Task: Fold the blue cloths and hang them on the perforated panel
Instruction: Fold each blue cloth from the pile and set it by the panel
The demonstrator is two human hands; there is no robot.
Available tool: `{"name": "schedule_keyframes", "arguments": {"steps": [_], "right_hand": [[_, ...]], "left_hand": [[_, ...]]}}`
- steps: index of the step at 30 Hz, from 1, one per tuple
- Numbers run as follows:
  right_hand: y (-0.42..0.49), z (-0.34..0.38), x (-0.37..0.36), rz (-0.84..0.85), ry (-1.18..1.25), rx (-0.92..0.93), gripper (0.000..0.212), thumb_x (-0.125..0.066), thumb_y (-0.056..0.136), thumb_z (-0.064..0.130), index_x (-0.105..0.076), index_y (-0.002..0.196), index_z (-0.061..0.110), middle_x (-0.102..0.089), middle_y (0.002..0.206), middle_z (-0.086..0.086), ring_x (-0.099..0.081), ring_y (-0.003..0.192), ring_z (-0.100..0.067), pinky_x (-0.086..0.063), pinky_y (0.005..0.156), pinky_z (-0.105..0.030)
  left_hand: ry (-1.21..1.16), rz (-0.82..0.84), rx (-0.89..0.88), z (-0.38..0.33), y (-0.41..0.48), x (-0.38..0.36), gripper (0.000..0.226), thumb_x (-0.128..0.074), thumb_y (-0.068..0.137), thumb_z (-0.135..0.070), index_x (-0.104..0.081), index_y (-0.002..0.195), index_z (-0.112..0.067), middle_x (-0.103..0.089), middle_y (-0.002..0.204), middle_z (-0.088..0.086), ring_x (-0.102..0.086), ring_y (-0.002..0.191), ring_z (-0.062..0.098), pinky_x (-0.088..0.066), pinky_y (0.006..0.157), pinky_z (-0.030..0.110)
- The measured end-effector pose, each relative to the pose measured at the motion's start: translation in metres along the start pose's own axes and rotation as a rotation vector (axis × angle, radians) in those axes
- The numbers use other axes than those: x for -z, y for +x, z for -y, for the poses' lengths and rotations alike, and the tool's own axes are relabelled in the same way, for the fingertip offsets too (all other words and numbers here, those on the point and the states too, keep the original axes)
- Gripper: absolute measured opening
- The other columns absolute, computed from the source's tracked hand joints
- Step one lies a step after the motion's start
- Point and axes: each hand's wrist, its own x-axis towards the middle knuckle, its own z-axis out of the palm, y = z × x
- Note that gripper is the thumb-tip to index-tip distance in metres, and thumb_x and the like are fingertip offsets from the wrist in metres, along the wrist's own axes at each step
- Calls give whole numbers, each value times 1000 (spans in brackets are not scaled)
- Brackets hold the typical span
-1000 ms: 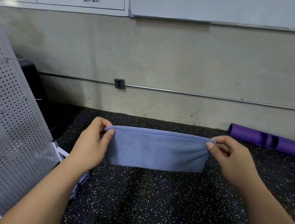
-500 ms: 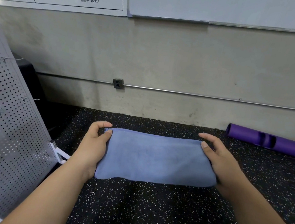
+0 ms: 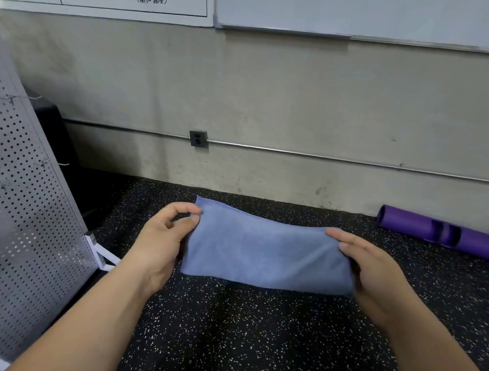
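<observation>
A folded blue cloth (image 3: 266, 251) is held between my hands above the dark speckled floor. My left hand (image 3: 163, 237) pinches its left end between thumb and fingers. My right hand (image 3: 371, 268) grips the right end, thumb on top and fingers underneath. The cloth's far left corner sticks up past my left fingers. The grey perforated panel (image 3: 2, 217) leans at the left, with small wire hooks (image 3: 50, 164) on its face.
A purple foam roller (image 3: 452, 237) lies by the wall at the right. A metal conduit with an outlet box (image 3: 198, 139) runs along the wall. The panel's white foot (image 3: 102, 255) juts onto the floor near my left forearm. Whiteboards hang above.
The cloth was stretched upright by its top edge, then laid flatter, folded over; now both hands hold its ends, lifting it slightly, the left corner raised.
</observation>
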Motion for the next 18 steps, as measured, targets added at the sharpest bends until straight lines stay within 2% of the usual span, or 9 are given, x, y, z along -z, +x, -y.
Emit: {"name": "schedule_keyframes", "arguments": {"steps": [1, 3, 5, 6, 8, 10, 13, 16, 18], "right_hand": [[0, 1, 2, 53, 14, 22, 35, -57, 104, -1, -76, 128, 14, -76, 130, -1, -70, 124, -20, -57, 105, -37], [0, 2, 8, 126, 15, 54, 45, -63, 98, -7, -70, 137, 15, -75, 132, -5, -70, 125, -21, -58, 105, -35], [1, 4, 14, 129, -35, 57, 47, -65, 96, -8, -70, 137, 16, -76, 129, -7, -71, 123, -23, -58, 106, -39], [1, 4, 17, 115, -69, 53, 45, -66, 97, -7, -72, 134, 17, -78, 126, -7, -73, 121, -23, -57, 107, -42], [1, 3, 21, 81, -152, 44, 40, -69, 96, -4, -76, 128, 19, -80, 119, -8, -76, 114, -25, -55, 107, -46], [0, 2, 23, 68, -244, 35, 35, -73, 95, -1, -80, 120, 22, -82, 113, -7, -78, 108, -25, -56, 105, -46], [-1, 0, 25, 84, -331, 25, 31, -75, 95, 2, -84, 114, 26, -82, 112, 0, -77, 108, -17, -57, 103, -40], [-1, 1, 27, 81, -317, 17, 33, -76, 94, 2, -84, 113, 29, -81, 115, 4, -76, 109, -13, -59, 96, -34], [-2, 1, 27, 95, -279, 17, 38, -75, 93, -2, -83, 117, 27, -81, 117, 4, -76, 109, -13, -60, 90, -28]], "left_hand": [[-16, 20, -3, 0, 1, 1, 20, -68, 100, -2, -79, 100, -18, -74, 86, 5, -64, 72, 12, -51, 71, 29], [-43, 82, -1, 0, 2, 2, 29, -70, 95, 6, -80, 114, -14, -79, 105, 7, -72, 90, 14, -58, 81, 25], [0, 144, -3, 1, 2, 5, 44, -69, 92, 12, -76, 128, -14, -79, 120, 6, -74, 104, 17, -59, 86, 26], [58, 153, -12, 2, 3, 7, 49, -69, 92, 14, -76, 130, -18, -78, 125, 3, -74, 105, 18, -59, 88, 29], [206, 133, -39, 6, 6, 11, 54, -71, 92, 14, -79, 125, -28, -75, 131, -4, -69, 92, 17, -58, 88, 33], [310, 123, -63, 11, 7, 14, 56, -71, 92, 14, -80, 121, -33, -74, 133, -10, -67, 90, 14, -59, 89, 30], [363, 120, -89, 14, 9, 16, 55, -68, 94, 14, -80, 120, -33, -75, 130, -12, -71, 113, 5, -58, 90, 24], [373, 105, -36, 17, 12, 20, 54, -65, 96, 14, -82, 115, -34, -80, 114, 3, -75, 106, 18, -59, 92, 37], [365, 111, 43, 20, 12, 22, 52, -63, 97, 14, -83, 110, -32, -79, 106, 16, -74, 97, 27, -58, 86, 40]]}}
